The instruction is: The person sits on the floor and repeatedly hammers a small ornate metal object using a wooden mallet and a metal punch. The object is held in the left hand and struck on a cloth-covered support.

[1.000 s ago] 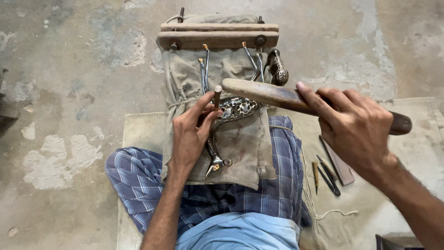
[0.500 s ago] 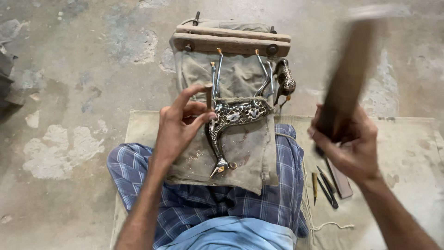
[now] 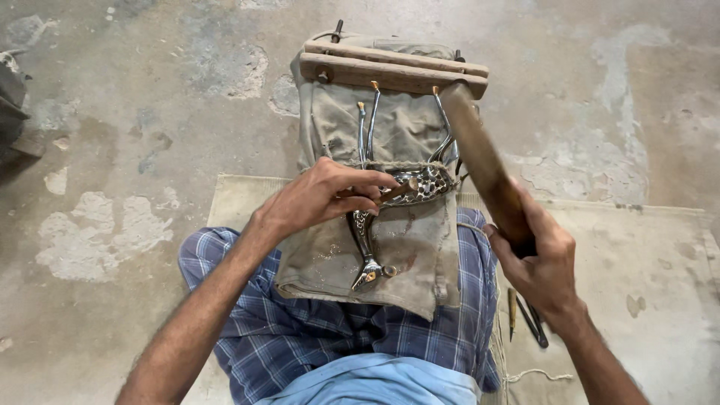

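My left hand pinches a short wooden-handled chisel whose tip rests on an ornate curved metal piece. That shiny piece lies on a grey-green cloth pad draped over my lap. My right hand grips a long wooden mallet, raised at a slant above and to the right of the metal piece. Thin metal rods hold the piece against the pad.
A wooden bar frame tops the pad at the far end. Small hand tools lie on the beige mat beside my right leg. Bare concrete floor surrounds the mat; a dark object sits at the left edge.
The mallet went from lying across the piece to swung up on the right, and now comes down slanted toward it. My left hand has closed on the chisel.
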